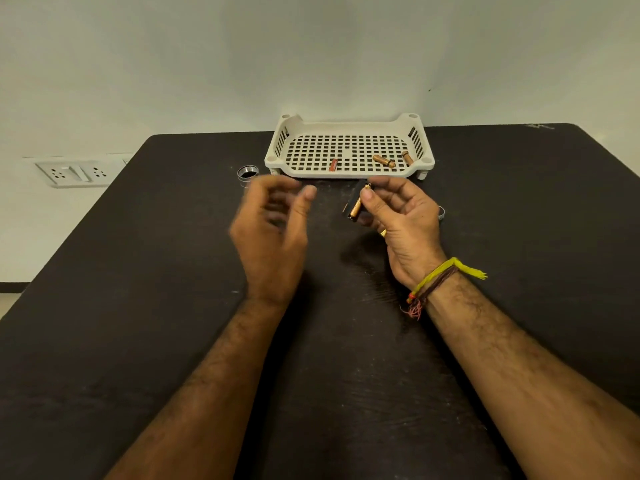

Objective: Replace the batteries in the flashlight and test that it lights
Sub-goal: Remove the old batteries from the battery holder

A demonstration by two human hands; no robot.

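My right hand (pixel 398 213) grips a small black battery holder (pixel 353 202) with a copper-coloured battery (pixel 355 206) seated in it, held just above the dark table. To its left, my left hand (pixel 273 230) hovers empty with fingers apart and blurred. A silver flashlight part (pixel 248 174) with a dark opening stands on the table behind my left hand. A second silver piece (pixel 441 213) peeks out behind my right hand. Three loose batteries lie in the white tray (pixel 349 128): a reddish one (pixel 333 165) and two copper ones (pixel 383 161), (pixel 407 158).
The dark table (pixel 138 306) runs up to a pale wall. The perforated tray sits at the table's far edge. A wall socket plate (pixel 74 173) is mounted on the left beyond the table.
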